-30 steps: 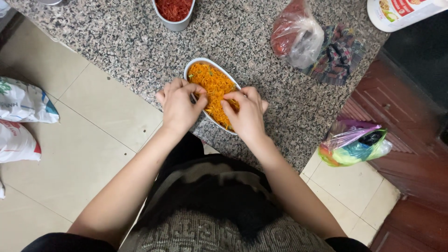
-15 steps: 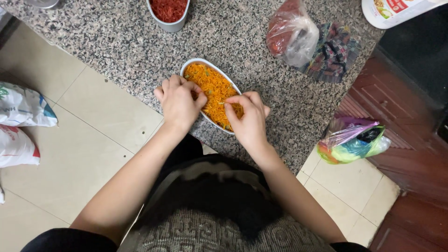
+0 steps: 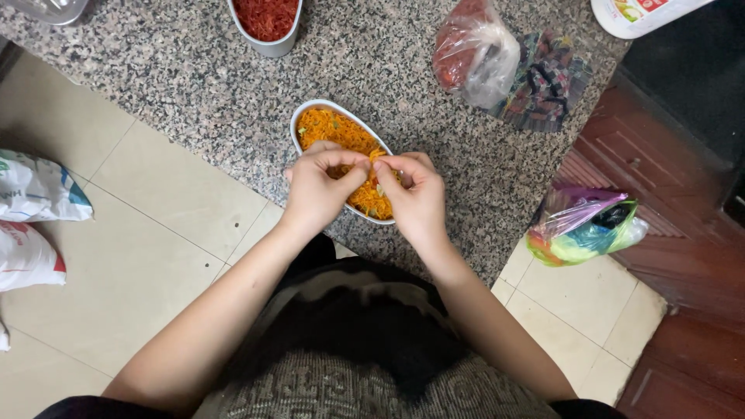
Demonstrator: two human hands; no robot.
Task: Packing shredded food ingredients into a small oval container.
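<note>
Since the earlier frame both hands had drawn closer together over the dish, so that their fingertips almost met above the orange shreds. On the far left, two printed white sacks (image 3: pixel 35 221) lay on the pale floor tiles, well apart from the person. Near the top edge of the speckled granite counter (image 3: pixel 178 85) stood a white bowl of red shredded food (image 3: pixel 266 19). The left hand (image 3: pixel 317 190) was curled, with its thumb and fingers pinched on some of the orange shreds, above the near part of the oval white dish (image 3: pixel 337 136) filled with orange shredded food. This dish stood on the counter, close to its front edge and directly before the person. The right hand (image 3: pixel 415 198) was just beside the left, also closed in a pinch on the shreds. Further right on the counter lay a clear plastic bag with red contents (image 3: pixel 473 50), touching a dark patterned cloth (image 3: pixel 547 85). Below, by the wooden cabinet (image 3: pixel 667 194), a colourful plastic bag (image 3: pixel 586 225) rested on the floor.
</note>
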